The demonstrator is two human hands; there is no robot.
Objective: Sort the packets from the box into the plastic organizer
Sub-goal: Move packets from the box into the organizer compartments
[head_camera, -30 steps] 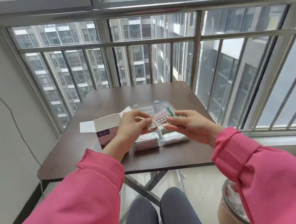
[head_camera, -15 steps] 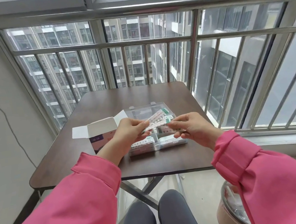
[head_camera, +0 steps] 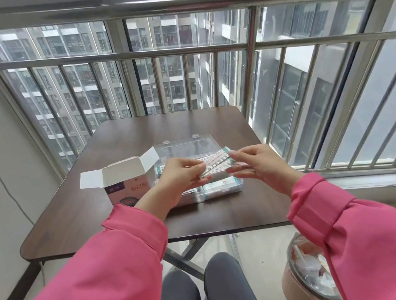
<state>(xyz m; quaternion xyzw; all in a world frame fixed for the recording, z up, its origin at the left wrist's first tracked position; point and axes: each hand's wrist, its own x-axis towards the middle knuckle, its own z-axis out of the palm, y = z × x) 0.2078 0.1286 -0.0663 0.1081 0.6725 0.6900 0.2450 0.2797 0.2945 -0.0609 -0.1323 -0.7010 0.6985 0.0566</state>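
— Head view, centre frame: left hand [head_camera: 183, 178] and right hand [head_camera: 254, 165] both pinch a few packets [head_camera: 216, 163] over the plastic organizer [head_camera: 238, 185].

— Progress?

— Near compartments already hold packets; the box [head_camera: 126, 184] stands open, contents hidden. Probably midway.

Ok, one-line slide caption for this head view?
Both hands, left and right, pinch packets above the plastic organizer, beside the open box.

Slim packets [head_camera: 216, 163] fanned above clear organizer [head_camera: 224, 189] — open box [head_camera: 126, 184] left
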